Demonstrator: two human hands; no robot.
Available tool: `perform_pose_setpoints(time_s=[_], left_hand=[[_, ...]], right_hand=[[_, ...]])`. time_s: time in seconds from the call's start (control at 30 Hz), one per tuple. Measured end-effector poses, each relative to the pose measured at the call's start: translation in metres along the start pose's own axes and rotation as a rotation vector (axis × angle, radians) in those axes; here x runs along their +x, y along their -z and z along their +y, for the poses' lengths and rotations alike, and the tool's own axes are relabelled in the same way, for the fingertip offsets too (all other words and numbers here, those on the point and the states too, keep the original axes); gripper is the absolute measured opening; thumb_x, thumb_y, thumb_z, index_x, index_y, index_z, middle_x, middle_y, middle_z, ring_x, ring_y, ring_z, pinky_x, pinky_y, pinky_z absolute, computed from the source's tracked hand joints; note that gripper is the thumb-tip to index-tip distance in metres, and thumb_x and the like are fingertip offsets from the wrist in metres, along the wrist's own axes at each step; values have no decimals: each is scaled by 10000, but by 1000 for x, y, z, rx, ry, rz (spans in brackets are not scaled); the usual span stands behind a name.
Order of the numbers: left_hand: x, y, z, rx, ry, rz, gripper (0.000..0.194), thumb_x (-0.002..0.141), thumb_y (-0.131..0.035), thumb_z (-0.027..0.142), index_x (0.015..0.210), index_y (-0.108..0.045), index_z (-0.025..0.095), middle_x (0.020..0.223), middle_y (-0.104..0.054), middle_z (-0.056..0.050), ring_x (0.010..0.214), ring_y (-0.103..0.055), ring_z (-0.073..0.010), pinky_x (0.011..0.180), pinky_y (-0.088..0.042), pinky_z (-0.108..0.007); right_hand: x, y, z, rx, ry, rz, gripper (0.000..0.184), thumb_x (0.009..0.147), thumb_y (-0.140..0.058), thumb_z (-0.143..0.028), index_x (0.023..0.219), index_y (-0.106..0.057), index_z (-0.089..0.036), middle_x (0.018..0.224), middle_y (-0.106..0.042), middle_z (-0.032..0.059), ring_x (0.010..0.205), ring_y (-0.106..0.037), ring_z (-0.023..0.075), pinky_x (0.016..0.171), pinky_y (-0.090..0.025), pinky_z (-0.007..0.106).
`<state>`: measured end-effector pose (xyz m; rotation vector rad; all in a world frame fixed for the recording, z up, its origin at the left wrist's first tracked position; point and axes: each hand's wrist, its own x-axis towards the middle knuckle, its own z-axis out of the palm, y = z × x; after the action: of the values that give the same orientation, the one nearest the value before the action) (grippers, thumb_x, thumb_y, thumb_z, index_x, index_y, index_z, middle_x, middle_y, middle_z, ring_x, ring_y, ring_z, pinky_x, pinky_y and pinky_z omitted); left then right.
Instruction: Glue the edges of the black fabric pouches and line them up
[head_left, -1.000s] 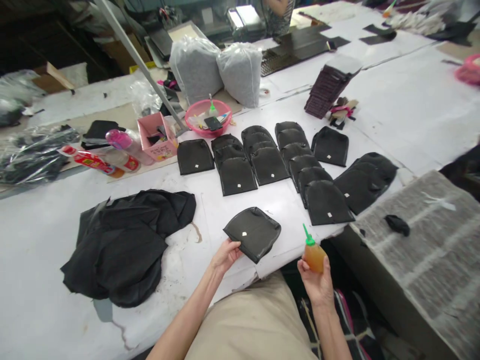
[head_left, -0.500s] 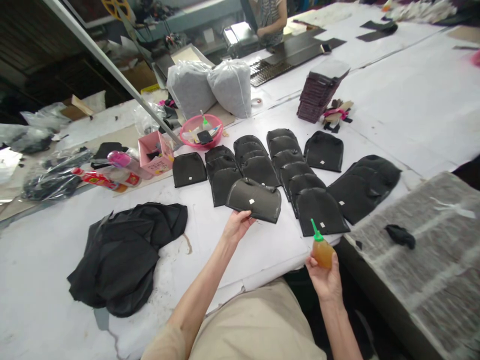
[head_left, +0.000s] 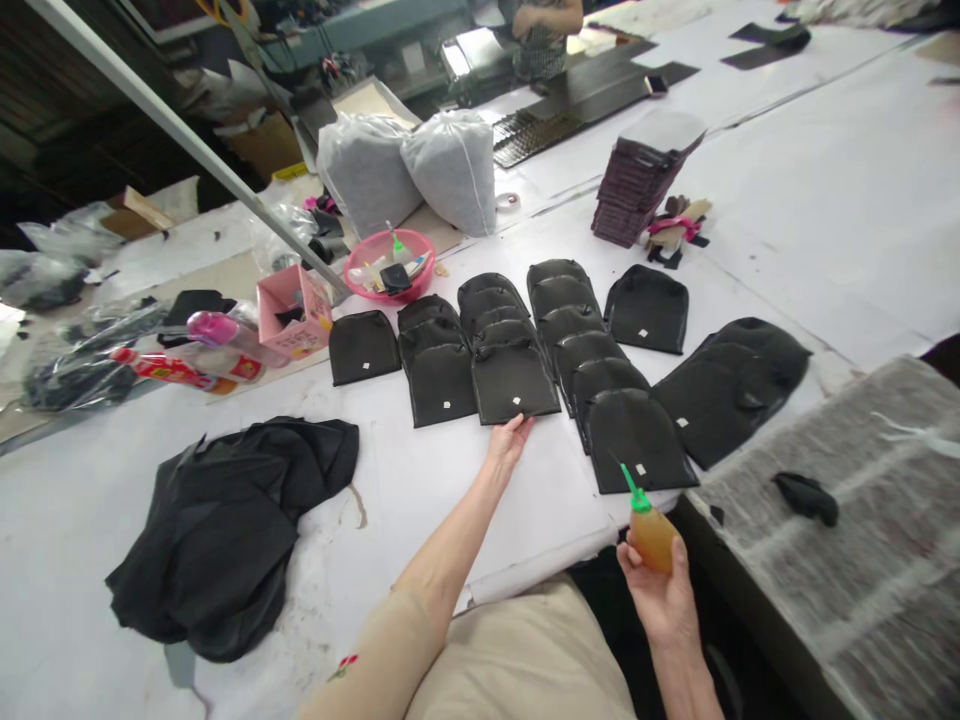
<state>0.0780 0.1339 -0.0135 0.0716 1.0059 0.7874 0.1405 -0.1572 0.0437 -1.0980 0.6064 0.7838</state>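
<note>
The left hand [head_left: 511, 442] has brought its pinched black panel [head_left: 514, 378] into line, seemingly placed. The right hand [head_left: 661, 595] holds a bottle [head_left: 652, 538].

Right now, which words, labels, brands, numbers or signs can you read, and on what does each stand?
No word, brand or number can be read with certainty.
Red-capped bottle: printed label, too blurred.
Pink box: printing on its front, too blurred.
White tags on the black pieces: too small to show any text.
Amber squeeze bottle in the right hand: no lettering visible.
</note>
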Motion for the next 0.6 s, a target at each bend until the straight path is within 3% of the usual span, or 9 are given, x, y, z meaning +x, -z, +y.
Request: perform_pose_setpoints(time_s=[0.43, 0.53, 0.6], left_hand=[[2, 1, -13, 67, 96, 92, 391, 769, -630, -134, 1054, -668, 132, 1008, -750, -66, 738, -714, -107, 825, -646, -294], [4, 2, -12, 160, 109, 74, 395, 790, -661, -99, 1100, -671, 145, 1051, -755, -75, 778, -727, -111, 826, -634, -256], [5, 4, -10, 280, 171, 51, 286, 818, -703, -26, 1058, -678, 126, 1023, -759, -90, 786, -734, -115, 826, -620, -230]], right_hand=[[10, -27, -2, -60, -50, -32, 433, 632, -873, -541, 924, -736, -254, 812, -722, -10, 565, -526, 99, 608, -587, 296], [13, -28, 0, -93, -36, -55, 440, 629, -875, -549, 923, -732, -253, 801, -719, -14, 569, -535, 100, 609, -582, 289], [15, -30, 3, -98, -30, -69, 436, 633, -876, -545, 922, -731, -254, 794, -720, -15, 564, -537, 101, 605, -579, 286]])
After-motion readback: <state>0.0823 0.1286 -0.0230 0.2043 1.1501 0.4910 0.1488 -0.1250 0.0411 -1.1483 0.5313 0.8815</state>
